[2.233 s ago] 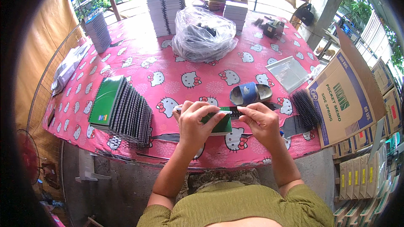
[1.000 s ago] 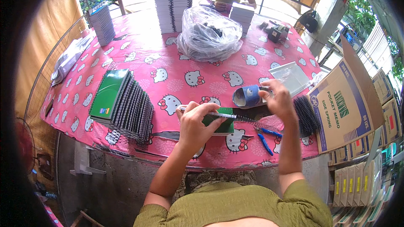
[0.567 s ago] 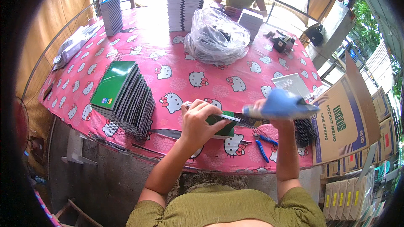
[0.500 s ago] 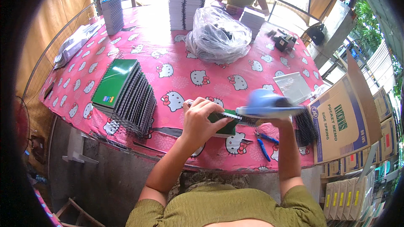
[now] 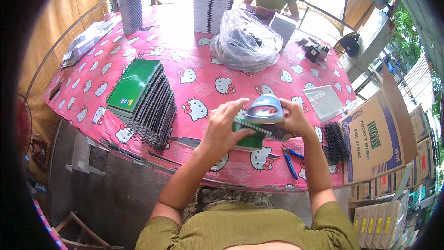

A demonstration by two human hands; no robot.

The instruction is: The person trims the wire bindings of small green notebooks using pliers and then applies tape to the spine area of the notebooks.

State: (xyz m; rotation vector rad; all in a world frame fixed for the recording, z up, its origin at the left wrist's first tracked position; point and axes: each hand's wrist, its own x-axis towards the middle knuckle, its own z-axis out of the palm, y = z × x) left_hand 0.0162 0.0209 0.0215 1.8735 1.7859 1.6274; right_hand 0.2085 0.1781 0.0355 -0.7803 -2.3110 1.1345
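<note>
One green notebook [image 5: 250, 143] sits near the front of the counter [image 5: 203, 89], pinched by the left hand [image 5: 221, 127]; the right hand [image 5: 296, 119] clasps a blue slipper [image 5: 264, 109] above it. We judge the notebook's black coil [image 5: 273, 133] partly threaded, some length outside; the stacked notebooks [image 5: 144, 98] appear finished.

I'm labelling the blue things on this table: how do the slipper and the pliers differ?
The slipper is held up in the right hand, while the pliers lie on the tablecloth. The slipper is broad and thick; the pliers are slim, with handles spread apart. The slipper looks paler, the pliers a deeper blue. Both are at least partly blue.
</note>
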